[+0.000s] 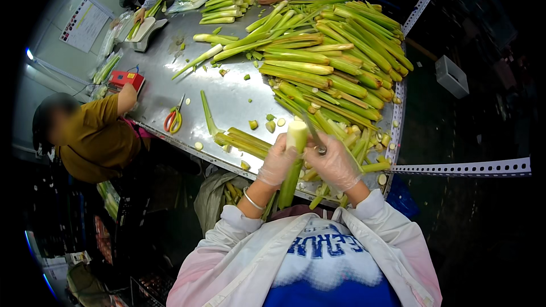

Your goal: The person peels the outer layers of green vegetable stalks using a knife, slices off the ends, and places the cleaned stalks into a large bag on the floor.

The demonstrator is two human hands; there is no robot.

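Note:
In the head view, my left hand [279,160], in a clear plastic glove, grips a thick green water bamboo stalk [291,183]. The stalk stands nearly upright in front of my chest, its pale cut end on top. My right hand [335,162], gloved the same way, is closed round the dark handle of a knife [313,132]. The blade points up and away, close beside the stalk's pale end. Just beyond both hands, a large heap of untrimmed water bamboo stalks [341,64] covers the right part of the steel table [170,81].
Scissors [174,119] with red and yellow handles lie to the left. Round offcuts [270,126] are scattered about. Trimmed stalks [224,6] are stacked at the far end, near a white scale [145,32]. A co-worker [98,132] stands at left by a red device [127,79]; others work opposite.

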